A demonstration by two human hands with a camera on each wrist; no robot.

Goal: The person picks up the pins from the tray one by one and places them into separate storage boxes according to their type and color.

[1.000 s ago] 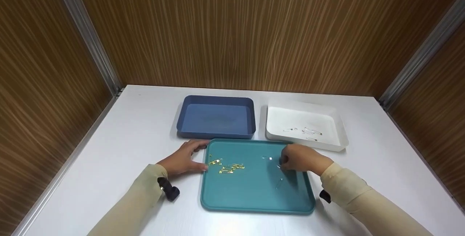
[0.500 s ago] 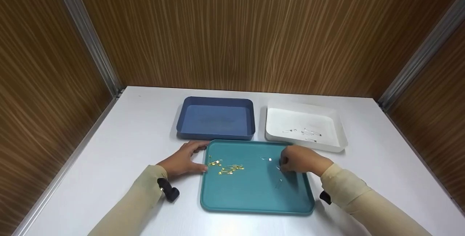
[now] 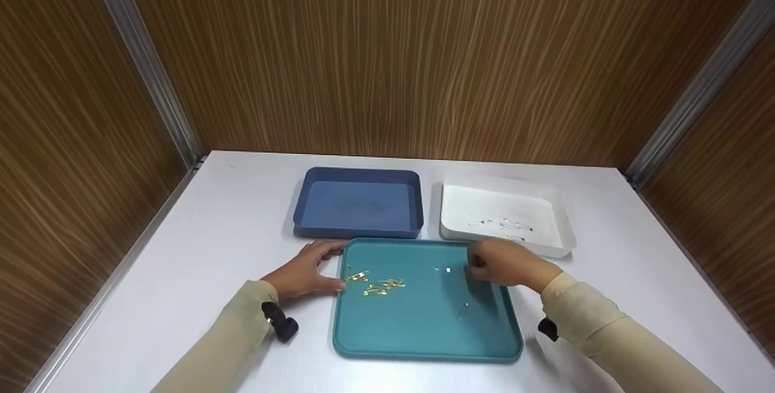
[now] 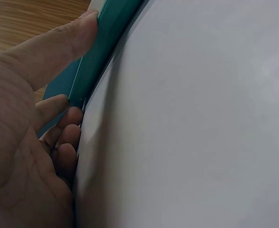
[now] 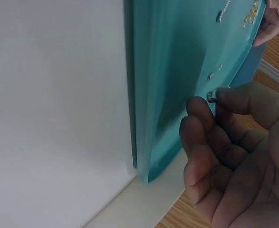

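Three trays lay on the white desk (image 3: 200, 223), and their layout read as a sorting arrangement: the teal tray (image 3: 424, 335) sat nearest the person as the working surface, with the blue tray (image 3: 358, 202) and the white tray (image 3: 563, 229) side by side just behind it, close enough for either arm to reach. The left hand (image 3: 306, 272) lay at the teal tray's left rim, thumb set on the top of the rim and the fingers lying against its outer edge down on the desk, a hold that looked meant to steady the tray; its grip was loosely closed about the rim rather than spread. The right hand (image 3: 502, 263) hovered over the tray's far right part, its grip pressed together, thumb and forefinger pinching a small silver safety pin (image 5: 210, 98), as the wrist view showed. Gold safety pins (image 3: 378, 284) lay clustered near the left hand, while two loose silver pins (image 3: 448, 270) rested apart on the teal floor, one near the pinching fingers and one nearer the person. A few more silver pins (image 3: 505, 223) lay in the white tray; the blue tray held nothing that could be made out. Wood-grain panels (image 3: 387, 54) with metal corner strips (image 3: 145, 60) enclosed the desk on three sides, and beige sleeves (image 3: 230, 338) covered both arms.
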